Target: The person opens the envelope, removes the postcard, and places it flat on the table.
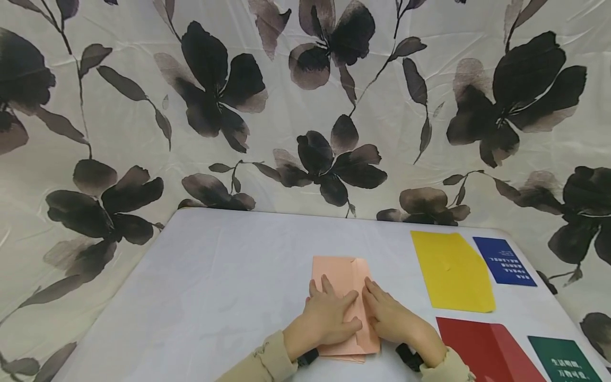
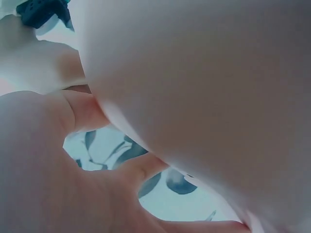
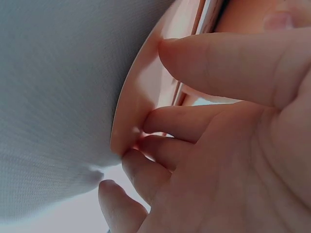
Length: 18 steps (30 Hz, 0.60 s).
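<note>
A peach-coloured folded paper, shaped like an envelope (image 1: 334, 269), lies on the white table near its front edge in the head view. Across its middle rests my left hand (image 1: 326, 315), fingers spread, thumb towards the lower right of the paper. My right hand (image 1: 391, 315) touches the right side with its fingers extended. From the right wrist, the thumb and fingertips (image 3: 167, 56) meet the peach paper (image 3: 138, 92), which bends up at that edge. A broad pale surface fills much of the left wrist view, too blurred to identify, with the left fingers (image 2: 141, 170) against it.
On the right of the white table (image 1: 215, 276) lie a yellow envelope-like paper (image 1: 451, 273), a blue card (image 1: 505, 261), a red envelope-like paper (image 1: 487, 350) and a green card (image 1: 565, 361), both cards with white print. A flower-patterned cloth (image 1: 267, 191) hangs behind.
</note>
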Available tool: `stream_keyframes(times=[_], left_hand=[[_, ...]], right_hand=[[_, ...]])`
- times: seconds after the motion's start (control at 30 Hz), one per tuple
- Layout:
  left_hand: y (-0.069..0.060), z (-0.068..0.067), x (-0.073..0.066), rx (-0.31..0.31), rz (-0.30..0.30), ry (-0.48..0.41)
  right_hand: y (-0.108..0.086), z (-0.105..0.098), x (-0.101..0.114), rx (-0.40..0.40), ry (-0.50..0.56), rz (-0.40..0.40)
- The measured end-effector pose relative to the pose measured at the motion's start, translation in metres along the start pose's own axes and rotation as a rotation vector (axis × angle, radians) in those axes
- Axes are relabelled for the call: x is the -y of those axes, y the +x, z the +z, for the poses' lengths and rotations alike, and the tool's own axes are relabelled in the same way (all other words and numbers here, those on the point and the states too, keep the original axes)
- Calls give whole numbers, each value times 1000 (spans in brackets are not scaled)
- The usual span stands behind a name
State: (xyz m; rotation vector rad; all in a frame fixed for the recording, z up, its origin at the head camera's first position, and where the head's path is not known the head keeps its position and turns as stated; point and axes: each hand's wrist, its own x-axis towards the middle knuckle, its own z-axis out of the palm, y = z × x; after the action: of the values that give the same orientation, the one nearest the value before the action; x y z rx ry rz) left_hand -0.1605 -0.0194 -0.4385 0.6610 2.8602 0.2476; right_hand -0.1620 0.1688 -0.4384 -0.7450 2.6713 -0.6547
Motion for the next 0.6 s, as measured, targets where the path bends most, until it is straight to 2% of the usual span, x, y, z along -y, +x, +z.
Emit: stream_keyframes(times=[0.3,0.6], left_hand=[[2,1,3,-60,20,-36],[3,2,5,-78,32,-28]], right_hand=[[0,0,0,8,16,1],[3,3,-2,23,51,-8]])
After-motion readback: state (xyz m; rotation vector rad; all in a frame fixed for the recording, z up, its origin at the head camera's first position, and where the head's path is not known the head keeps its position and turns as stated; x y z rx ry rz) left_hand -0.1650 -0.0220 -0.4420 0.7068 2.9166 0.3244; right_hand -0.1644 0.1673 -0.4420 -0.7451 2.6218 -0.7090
